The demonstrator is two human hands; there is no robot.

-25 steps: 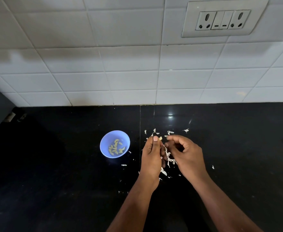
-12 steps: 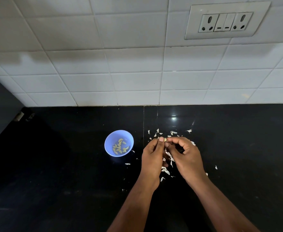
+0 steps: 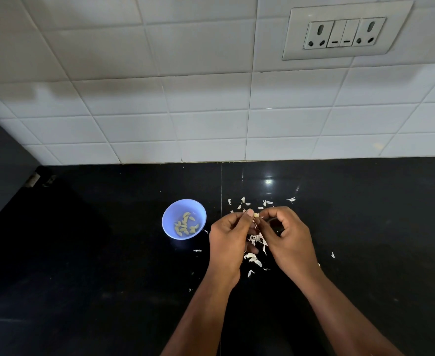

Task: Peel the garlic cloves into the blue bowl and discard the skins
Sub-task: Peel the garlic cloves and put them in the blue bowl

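Pale peeled cloves point(image 3: 185, 225) already lay in the blue bowl point(image 3: 167, 219), while the left hand point(image 3: 228, 242) and right hand point(image 3: 289, 238) together pinched another garlic clove point(image 3: 256, 215), skins point(image 3: 254, 259) littering the counter point(image 3: 95, 253) undiscarded.

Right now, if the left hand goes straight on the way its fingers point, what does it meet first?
The left hand points away from the person, toward the wall. Beyond the garlic clove it pinches, it would probably first meet the loose skins on the counter, then the tiled wall; depth is unclear.
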